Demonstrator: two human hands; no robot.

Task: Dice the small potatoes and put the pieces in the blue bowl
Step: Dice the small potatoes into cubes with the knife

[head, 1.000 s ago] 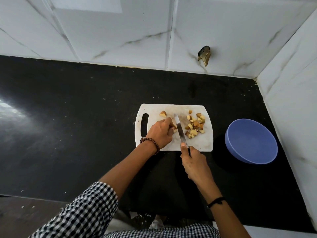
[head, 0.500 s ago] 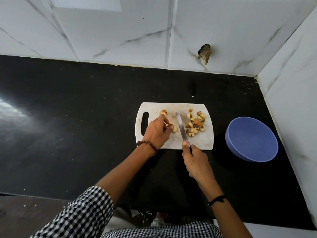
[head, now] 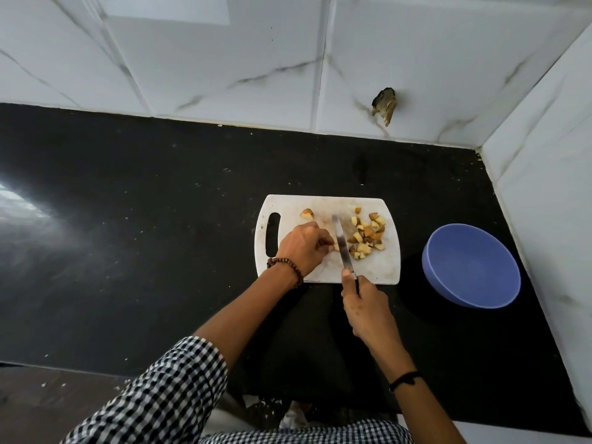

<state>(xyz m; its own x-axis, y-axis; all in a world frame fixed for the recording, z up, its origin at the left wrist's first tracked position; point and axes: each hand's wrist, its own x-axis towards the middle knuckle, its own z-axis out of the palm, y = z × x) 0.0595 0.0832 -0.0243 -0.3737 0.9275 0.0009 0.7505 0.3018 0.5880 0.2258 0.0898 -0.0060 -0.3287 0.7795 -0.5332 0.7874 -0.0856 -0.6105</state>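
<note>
Knife shifted against pale, brown-skinned potato piece pinched in left hand; right hand grips it

The cutting board lies on the countertop, with the bowl to its right, apart from it. On the board, the knife lies between the diced potato pile on its right and the left hand, which pinches a potato piece on its left. A lone potato chunk sits behind that hand. The right hand grips the knife at the board's near edge.
</note>
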